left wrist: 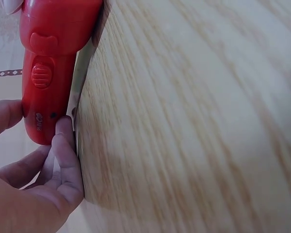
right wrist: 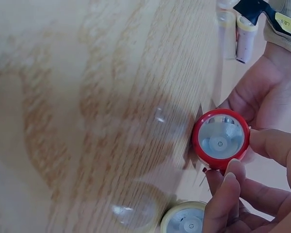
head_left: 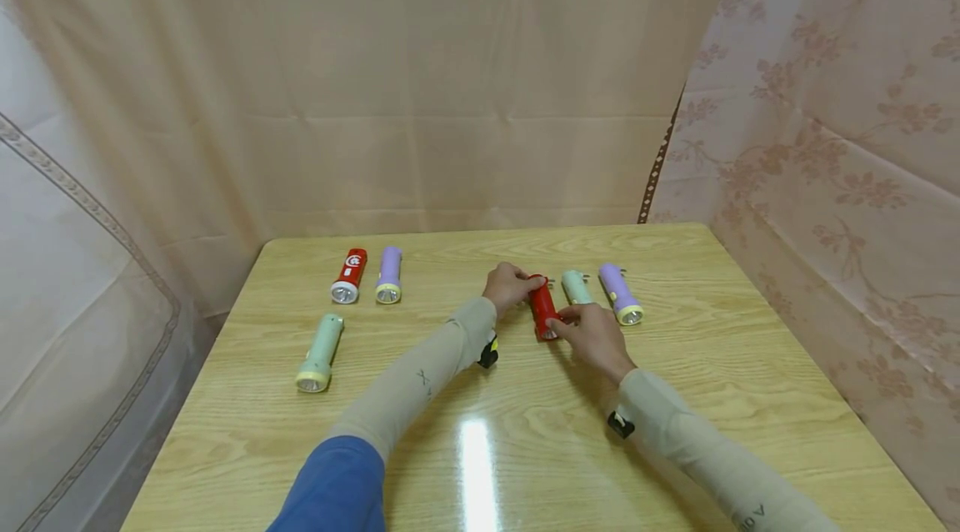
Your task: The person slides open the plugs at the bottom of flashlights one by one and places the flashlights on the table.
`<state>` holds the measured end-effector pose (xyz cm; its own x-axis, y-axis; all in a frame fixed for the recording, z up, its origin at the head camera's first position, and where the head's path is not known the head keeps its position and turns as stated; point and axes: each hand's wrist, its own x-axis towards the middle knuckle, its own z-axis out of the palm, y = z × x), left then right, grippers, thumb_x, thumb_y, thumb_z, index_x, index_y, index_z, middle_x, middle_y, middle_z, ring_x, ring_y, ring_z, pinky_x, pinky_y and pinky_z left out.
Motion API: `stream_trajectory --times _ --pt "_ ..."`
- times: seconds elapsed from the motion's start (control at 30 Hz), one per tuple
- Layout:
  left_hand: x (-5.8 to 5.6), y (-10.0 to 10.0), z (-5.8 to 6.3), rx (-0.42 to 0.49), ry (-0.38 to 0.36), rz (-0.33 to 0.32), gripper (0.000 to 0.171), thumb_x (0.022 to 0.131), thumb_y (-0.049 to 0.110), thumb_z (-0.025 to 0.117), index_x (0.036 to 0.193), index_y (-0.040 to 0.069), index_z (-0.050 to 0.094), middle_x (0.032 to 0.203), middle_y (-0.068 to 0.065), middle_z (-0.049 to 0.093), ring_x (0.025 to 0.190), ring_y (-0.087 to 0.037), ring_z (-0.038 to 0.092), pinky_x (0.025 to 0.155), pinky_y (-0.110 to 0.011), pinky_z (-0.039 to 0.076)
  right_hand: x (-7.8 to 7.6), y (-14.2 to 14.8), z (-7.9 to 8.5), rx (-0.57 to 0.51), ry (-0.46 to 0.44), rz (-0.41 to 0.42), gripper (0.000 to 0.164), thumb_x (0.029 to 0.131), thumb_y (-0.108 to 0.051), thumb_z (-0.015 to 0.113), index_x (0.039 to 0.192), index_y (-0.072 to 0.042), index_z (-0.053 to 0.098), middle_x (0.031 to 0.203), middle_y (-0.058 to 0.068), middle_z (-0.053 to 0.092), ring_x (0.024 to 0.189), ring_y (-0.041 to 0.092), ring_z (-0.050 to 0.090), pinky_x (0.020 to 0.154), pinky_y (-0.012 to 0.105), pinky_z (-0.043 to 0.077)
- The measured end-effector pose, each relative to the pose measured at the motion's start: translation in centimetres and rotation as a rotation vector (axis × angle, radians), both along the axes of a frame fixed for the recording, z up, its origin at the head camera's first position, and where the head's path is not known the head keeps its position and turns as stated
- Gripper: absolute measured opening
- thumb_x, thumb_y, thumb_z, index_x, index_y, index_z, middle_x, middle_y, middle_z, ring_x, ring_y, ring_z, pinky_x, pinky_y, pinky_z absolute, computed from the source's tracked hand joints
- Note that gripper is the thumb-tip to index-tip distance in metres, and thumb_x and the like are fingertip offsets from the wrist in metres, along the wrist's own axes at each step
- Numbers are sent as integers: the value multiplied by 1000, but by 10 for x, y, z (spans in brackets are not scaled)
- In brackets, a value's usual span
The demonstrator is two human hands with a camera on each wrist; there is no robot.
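Note:
A red flashlight (head_left: 542, 308) lies on the right-centre of the table, its lens end toward me. My left hand (head_left: 507, 287) pinches its tail end between thumb and fingers. At the lens end, my right hand (head_left: 596, 338) grips the rim with thumb and fingertips. The left wrist view shows the sliding switch on the flashlight's red body (left wrist: 47, 92). Its round clear lens (right wrist: 220, 138) faces the right wrist camera. Just right of it is a green flashlight (head_left: 575, 287), partly hidden behind my right hand, then a purple flashlight (head_left: 615, 288) with a yellow rim.
On the table's left side lie a red flashlight with a white head (head_left: 352, 270), a purple flashlight (head_left: 390, 269) and, nearer me, a green flashlight (head_left: 324, 346). The wooden table (head_left: 247, 432) is bounded by a beige curtain (head_left: 450, 98) behind and a floral cloth (head_left: 840, 182) at right.

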<state>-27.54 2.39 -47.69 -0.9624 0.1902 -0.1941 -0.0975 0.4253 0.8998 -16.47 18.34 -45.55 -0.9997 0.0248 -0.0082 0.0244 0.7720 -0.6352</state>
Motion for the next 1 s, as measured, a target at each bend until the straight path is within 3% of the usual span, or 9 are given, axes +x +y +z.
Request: stream_trajectory --times 0.47,0.8,1.0 --pt "4 -5 2 -18 -8 8 32 95 31 77 102 -1 74 83 -7 71 77 -21 68 63 -28 52 -2 0 0 24 19 43 33 95 -31 74 113 -3 78 108 11 77 76 18 61 62 31 47" --pt "10 -8 6 -9 -20 5 31 96 30 76 105 0 74 90 -7 71 80 -22 68 69 -31 56 -2 0 0 -7 -11 23 35 95 -31 74 115 -3 77 105 9 77 70 17 58 60 30 45" --pt "7 -14 0 -7 -33 -25 31 97 29 75 110 1 72 92 -6 71 80 -19 66 67 -29 54 -2 0 -1 -6 -2 15 36 94 -31 74 118 -3 75 107 10 76 79 19 62 61 30 46"
